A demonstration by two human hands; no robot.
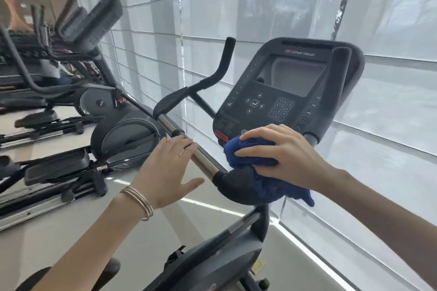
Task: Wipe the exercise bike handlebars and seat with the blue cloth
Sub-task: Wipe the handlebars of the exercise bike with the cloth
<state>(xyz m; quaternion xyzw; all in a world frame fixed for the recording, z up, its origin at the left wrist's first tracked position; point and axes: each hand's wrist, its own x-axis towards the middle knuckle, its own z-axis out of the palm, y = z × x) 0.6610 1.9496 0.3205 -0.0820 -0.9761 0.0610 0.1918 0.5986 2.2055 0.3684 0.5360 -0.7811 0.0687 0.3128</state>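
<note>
The exercise bike's handlebar (201, 156) runs from a silver tube at lower centre up to black grips at upper left. My right hand (281, 151) presses a bunched blue cloth (250, 151) onto the black padded bend of the handlebar, just below the console (283, 92). Part of the cloth hangs down behind the bar. My left hand (165, 165), with bangles on the wrist, hovers open with fingertips resting by the silver tube. The seat is only partly visible at the bottom left corner (111, 267).
Elliptical machines (123, 132) stand to the left on a pale floor. White window blinds (354, 19) fill the wall close behind the bike. The bike's frame and housing (224, 255) sit below the handlebar.
</note>
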